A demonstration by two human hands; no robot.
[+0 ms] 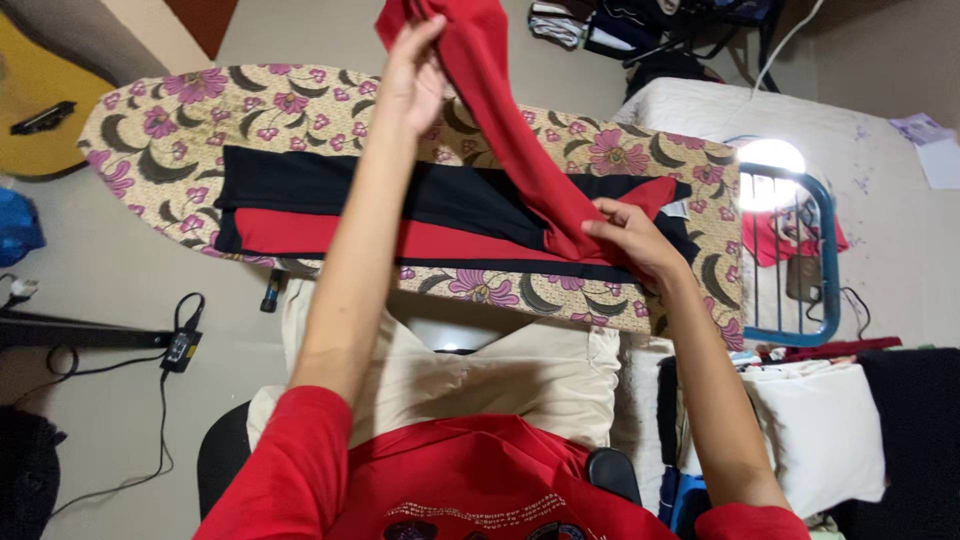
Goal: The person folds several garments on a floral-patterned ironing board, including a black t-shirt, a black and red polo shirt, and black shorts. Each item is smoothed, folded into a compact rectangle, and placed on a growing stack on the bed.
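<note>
Left hand (412,75) lifts the red garment (500,110); right hand (630,238) pinches it lower.

Red-and-black garment (440,215) on cream ironing board (150,130) patterned with purple flowers

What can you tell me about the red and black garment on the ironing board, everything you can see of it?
The red and black garment looks like soft, matte knit fabric in black panels with red bands. Most of it lies flat along the floral-covered ironing board. One red part is lifted off the board and stretched taut. The left hand grips its raised upper end, while the right hand pinches its lower end near the board's right side. Its full shape cannot be made out.
</note>
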